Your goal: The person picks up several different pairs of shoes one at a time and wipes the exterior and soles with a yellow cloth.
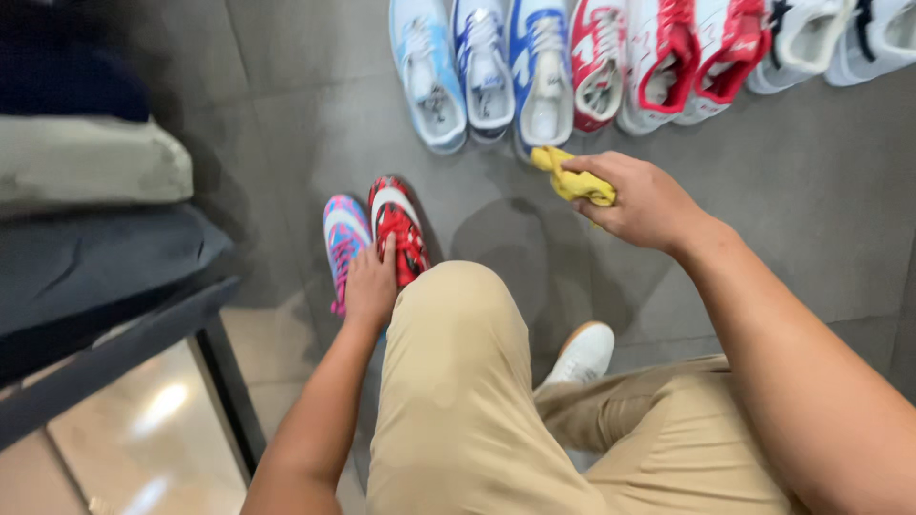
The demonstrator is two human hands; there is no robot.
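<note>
The left hand rests on a red shoe on the floor, beside a pink shoe, fingers loose. The right hand squeezes a yellow cloth near a row of shoes.

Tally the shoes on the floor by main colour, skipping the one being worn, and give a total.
Blue shoes in the row: 3
Red-and-white shoes in the row: 3
White shoes with dark trim: 2
Pink-and-blue shoe, by the left hand: 1
Red shoe, under that hand: 1
Total: 10
</note>
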